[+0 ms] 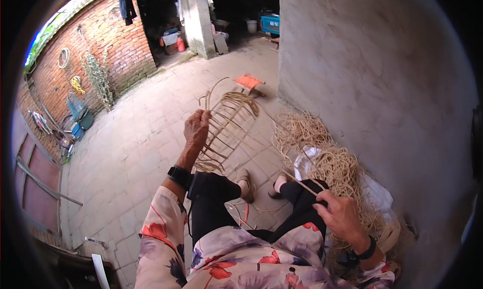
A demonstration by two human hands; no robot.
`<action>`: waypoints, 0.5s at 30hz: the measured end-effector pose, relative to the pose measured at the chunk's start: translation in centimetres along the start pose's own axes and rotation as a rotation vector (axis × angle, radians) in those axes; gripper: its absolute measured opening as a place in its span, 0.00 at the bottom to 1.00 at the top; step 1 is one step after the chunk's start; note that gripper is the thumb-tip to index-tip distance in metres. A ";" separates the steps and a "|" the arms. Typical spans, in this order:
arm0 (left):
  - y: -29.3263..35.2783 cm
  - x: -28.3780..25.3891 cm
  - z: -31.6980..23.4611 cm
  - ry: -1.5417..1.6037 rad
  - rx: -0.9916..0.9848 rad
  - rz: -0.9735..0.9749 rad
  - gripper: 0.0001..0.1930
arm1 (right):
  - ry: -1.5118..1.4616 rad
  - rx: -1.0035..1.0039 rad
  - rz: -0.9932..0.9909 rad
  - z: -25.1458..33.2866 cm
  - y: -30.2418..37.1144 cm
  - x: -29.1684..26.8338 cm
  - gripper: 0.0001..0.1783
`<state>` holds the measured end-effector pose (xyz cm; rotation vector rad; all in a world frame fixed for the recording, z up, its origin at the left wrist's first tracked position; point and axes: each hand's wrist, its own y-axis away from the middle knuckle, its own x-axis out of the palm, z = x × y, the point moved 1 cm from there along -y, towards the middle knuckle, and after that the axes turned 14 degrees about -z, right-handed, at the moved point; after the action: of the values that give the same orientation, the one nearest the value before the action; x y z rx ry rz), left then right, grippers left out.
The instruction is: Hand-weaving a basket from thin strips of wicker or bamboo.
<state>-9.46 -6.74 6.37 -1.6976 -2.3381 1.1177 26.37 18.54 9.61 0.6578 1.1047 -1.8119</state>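
My left hand (197, 128) is closed on the left edge of an openwork frame (240, 104) with thin ribs, held up in front of my knees. Tan cord is wound thickly round its far end, and loose ends stick out near my fingers. Low on the right, my right hand (340, 214) pinches a length of tan cord (302, 184) between thumb and fingers. The cord stretches taut from there toward the frame, and a second strand runs close to it. Beside my right leg lies a big heap of tangled tan cord (338, 166).
White sacking (376, 192) shows under the heap, along a grey wall (372, 62). A small stool with an orange seat (249, 81) stands ahead on the paving. Cord scraps (236, 208) lie between my feet. Blue buckets (78, 130) stand by the brick wall (113, 47) at left.
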 end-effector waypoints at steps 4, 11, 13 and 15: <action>-4.4 -3.7 1.3 -0.253 0.064 -0.230 0.17 | 0.116 -0.022 -0.239 -2.0 0.8 -2.0 0.10; -6.2 -7.6 6.1 -0.319 0.033 -0.333 0.18 | 0.324 0.242 -0.596 -22.9 6.6 -6.6 0.19; -5.2 -8.0 6.4 -0.292 -0.072 -0.283 0.18 | 0.668 0.547 -0.502 -29.0 9.2 -7.1 0.18; -4.3 -8.1 5.8 -0.306 -0.083 -0.256 0.17 | 0.782 0.493 -0.014 -31.0 10.6 -4.9 0.16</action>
<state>-12.19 -17.20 7.50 -1.2725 -2.7196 1.3239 37.82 45.80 -5.34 1.7580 1.1252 -1.8931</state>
